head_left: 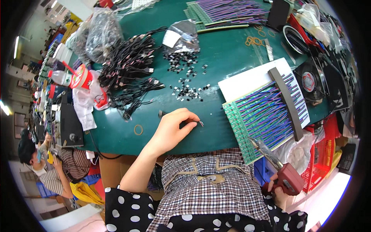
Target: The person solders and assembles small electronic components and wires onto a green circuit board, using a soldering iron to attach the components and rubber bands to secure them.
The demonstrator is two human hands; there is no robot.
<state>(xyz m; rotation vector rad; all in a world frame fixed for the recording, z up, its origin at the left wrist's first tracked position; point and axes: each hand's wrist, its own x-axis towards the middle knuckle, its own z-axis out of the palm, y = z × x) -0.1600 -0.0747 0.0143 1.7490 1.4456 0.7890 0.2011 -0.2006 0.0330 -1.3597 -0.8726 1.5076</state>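
Note:
My left hand (172,129) is over the front of the green table, thumb and forefinger pinching a thin cable (201,123) whose fine wire ends stick out past the fingertips. A small dark piece (162,114) shows behind that hand. At the lower right, my right hand (281,196) is wrapped round a dark red soldering gun (290,179). Its metal tip points up and left, over the near edge of a green circuit board panel (247,127). Rows of blue and purple wires (268,116) lie across this panel, under a dark bar (286,102).
Black cables (129,58) are heaped at the left, beside a red cup (81,77). Small black and silver connectors (187,91) lie scattered mid-table below a clear bag (181,34). More wired panels (228,13) are stacked at the back. A red basket (322,154) stands right. Another person (50,170) sits left.

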